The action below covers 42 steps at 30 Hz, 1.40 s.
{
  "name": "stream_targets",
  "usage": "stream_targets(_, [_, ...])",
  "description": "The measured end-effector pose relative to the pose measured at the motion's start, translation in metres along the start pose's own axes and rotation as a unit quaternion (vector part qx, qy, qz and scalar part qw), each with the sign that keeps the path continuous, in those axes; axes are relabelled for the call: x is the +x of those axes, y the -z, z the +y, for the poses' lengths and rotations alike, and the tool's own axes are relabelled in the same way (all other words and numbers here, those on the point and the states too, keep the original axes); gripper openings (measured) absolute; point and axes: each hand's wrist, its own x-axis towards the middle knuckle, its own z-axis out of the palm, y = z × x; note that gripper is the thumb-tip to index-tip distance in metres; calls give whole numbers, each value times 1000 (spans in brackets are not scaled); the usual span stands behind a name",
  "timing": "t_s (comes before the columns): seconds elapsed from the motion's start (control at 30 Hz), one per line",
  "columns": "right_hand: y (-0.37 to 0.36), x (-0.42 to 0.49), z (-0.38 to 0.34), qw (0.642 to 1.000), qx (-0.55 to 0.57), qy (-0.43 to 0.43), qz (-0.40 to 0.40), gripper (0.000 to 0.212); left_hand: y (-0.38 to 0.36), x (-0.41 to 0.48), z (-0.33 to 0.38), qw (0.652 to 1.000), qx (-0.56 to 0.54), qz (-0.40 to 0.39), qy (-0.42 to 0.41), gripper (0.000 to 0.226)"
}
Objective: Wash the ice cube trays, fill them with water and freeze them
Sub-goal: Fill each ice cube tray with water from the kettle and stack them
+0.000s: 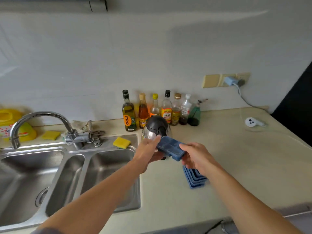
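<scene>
The left hand (148,150) and right hand (196,157) each grip an end of one tray (170,146), held just right of the sink (109,163). The stack (196,180) lies right of the sink too. Best to keep both grips firm and swing the tray level over the sink before rinsing.

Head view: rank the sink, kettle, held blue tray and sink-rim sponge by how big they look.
Largest to smallest:
1. sink
2. kettle and blue tray: they look alike, and the tray is nearer the camera, so unranked
3. sponge

Blue ice cube tray (171,147) between both hands, above counter (236,157)
</scene>
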Motion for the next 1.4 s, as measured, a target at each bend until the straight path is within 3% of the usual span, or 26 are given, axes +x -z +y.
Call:
stream_targets(0.13, [64, -6, 25, 999, -16, -11, 36, 18, -78, -17, -20, 995, 86, -27, -29, 18])
stream_targets(0.23, [89, -4, 41, 996, -80, -5, 29, 16, -110, -20, -19, 995, 86, -37, -15, 5])
stream_targets(0.43, [104, 12, 65, 973, -222, 53, 31, 22, -136, -14, -24, 994, 102, -30, -12, 35])
stream_targets(0.57, [108, 21, 75, 959, -268, 87, 36, 19, -133, -9, -37, 990, 129, -52, -31, 41])
stream_targets(0.67, [115, 31, 81, 972, -216, 83, 48, 34, -122, 1, -49, 990, 125, -5, -58, 32])
stream_targets(0.73, [122, 39, 83, 989, -123, 48, 68, 44, -111, 8, -61, 994, 106, 21, -18, 41])
stream_targets(0.87, [125, 58, 104, 993, 11, -114, -33, 69, -102, 13, -90, 985, 65, -40, 154, 78])
stream_targets(1.0, [120, 71, 131, 979, 38, -138, -142, 93, -108, 23, -105, 975, 33, -115, 187, 108])
stream_targets(1.1, [112, 74, 138, 969, 48, -127, -207, 90, -113, 28, -109, 967, 30, -173, 185, 92])
stream_targets(1.2, [111, 78, 142, 963, 61, -112, -236, 83, -116, 35, -114, 969, 41, -171, 172, 71])
stream_targets(1.4, [146, 80, 136, 974, 83, -89, -191, 78, -153, 41, -100, 967, 68, -174, 174, 70])
